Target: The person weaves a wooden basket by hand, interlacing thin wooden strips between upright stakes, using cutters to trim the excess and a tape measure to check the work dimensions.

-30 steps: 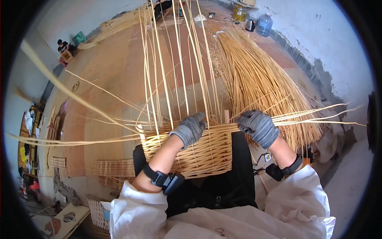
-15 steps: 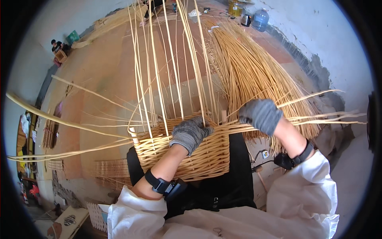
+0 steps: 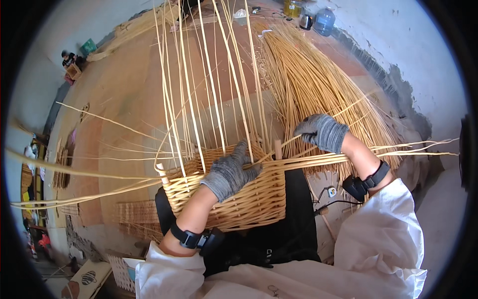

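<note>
A partly woven willow basket (image 3: 254, 202) sits tilted on my lap, its long upright stakes rising from the far and near walls. My left hand (image 3: 230, 173), in a grey knit glove, lies over the near rim beside a stake; its thumb and forefinger are stretched apart, the other fingers partly hidden. To the right of the basket my right hand (image 3: 324, 132), gloved too, is closed with fingertips pinched on a thin willow rod (image 3: 357, 102) that slants up to the right. Below that hand several loose rods (image 3: 318, 160) run out from the rim's right corner; other rods (image 3: 114, 191) stick out left.
A large bundle of willow rods (image 3: 308, 74) lies on the floor beyond my right hand. Farther back stand a blue water jug (image 3: 324, 22) and a kettle (image 3: 306, 22). A person (image 3: 71, 60) sits far left. A woven panel (image 3: 137, 214) lies left of my lap.
My left hand has shifted slightly left and down, thumb and forefinger spreading. My right hand has turned, and the rod's far end has swung up and left. The basket has tipped a little.
</note>
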`<action>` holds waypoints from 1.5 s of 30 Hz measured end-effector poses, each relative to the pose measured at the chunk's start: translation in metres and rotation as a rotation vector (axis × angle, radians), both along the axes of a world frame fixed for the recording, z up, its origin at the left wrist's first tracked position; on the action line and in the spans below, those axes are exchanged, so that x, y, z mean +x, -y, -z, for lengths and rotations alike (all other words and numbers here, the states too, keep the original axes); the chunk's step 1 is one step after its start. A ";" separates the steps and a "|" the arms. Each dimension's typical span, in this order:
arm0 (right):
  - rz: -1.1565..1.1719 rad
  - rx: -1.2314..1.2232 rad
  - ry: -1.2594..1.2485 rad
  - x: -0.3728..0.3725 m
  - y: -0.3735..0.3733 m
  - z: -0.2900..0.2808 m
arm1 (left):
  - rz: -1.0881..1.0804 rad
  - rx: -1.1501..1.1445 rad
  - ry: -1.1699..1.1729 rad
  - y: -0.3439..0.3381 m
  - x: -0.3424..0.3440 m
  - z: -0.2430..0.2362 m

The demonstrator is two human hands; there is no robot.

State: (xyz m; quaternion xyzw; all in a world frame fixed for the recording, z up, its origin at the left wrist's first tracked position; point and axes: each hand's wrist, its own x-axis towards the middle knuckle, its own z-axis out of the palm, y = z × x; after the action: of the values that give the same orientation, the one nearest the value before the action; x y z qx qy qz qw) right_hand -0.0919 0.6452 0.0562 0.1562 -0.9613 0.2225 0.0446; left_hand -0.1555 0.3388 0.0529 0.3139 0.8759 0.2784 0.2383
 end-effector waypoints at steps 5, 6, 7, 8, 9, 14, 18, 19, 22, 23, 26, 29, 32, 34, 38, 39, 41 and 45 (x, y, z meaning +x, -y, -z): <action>0.025 0.111 -0.023 -0.014 0.012 -0.009 | 0.321 0.164 -0.106 -0.001 -0.018 -0.003; -0.002 0.106 -0.020 -0.017 0.012 -0.011 | 0.212 0.175 0.091 -0.002 -0.016 -0.006; -0.020 0.096 0.004 -0.020 0.011 -0.012 | 0.099 0.180 0.206 -0.004 -0.014 -0.010; -0.034 0.088 0.030 -0.020 0.009 -0.011 | 0.207 0.147 -0.218 -0.002 -0.005 -0.015; -0.048 0.068 0.037 -0.021 0.007 -0.011 | 0.056 0.385 -0.242 0.001 0.005 -0.020; -0.050 0.277 0.020 -0.026 0.005 -0.009 | -0.269 0.896 -0.699 0.026 0.036 -0.042; -0.021 0.512 0.177 -0.038 0.034 -0.043 | 0.028 -0.034 -0.048 0.023 0.018 -0.032; -0.062 0.546 0.010 -0.039 0.042 -0.058 | 0.060 -0.125 -0.080 0.017 0.013 -0.026; 0.056 0.545 -0.179 -0.019 0.063 -0.089 | 0.127 -0.229 -0.071 0.008 0.009 -0.015; 0.068 0.528 -0.093 -0.004 0.065 -0.093 | 0.116 -0.231 -0.089 0.007 0.009 -0.013; 0.046 0.379 0.018 0.044 0.062 -0.085 | 0.090 -0.144 -0.031 0.007 0.005 -0.013; 0.157 0.384 0.009 0.064 0.060 -0.060 | 0.086 -0.056 0.085 0.004 -0.003 -0.011; 0.199 0.513 0.059 0.063 0.061 -0.045 | 0.007 0.203 0.421 -0.005 -0.009 -0.002; 0.224 0.639 -0.021 0.062 0.062 -0.041 | -0.091 0.237 0.456 -0.010 -0.009 0.006; 0.113 0.628 -0.349 0.074 0.051 -0.028 | -0.194 0.213 0.373 -0.016 -0.004 0.013; 0.072 0.594 -0.397 0.077 0.045 -0.023 | -0.206 0.183 0.327 -0.016 -0.002 0.013; 0.081 0.452 -0.299 0.079 0.034 -0.017 | -0.256 0.181 0.283 -0.017 0.002 0.012; 0.056 0.304 -0.367 0.036 0.025 -0.026 | -0.305 0.187 0.188 -0.019 0.014 0.007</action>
State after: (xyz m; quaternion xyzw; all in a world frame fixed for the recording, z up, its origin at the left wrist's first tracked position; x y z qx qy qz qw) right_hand -0.0559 0.6202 0.0822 0.1719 -0.9636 0.0416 0.2005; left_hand -0.1413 0.3574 0.0454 0.1711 0.8576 0.4195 0.2437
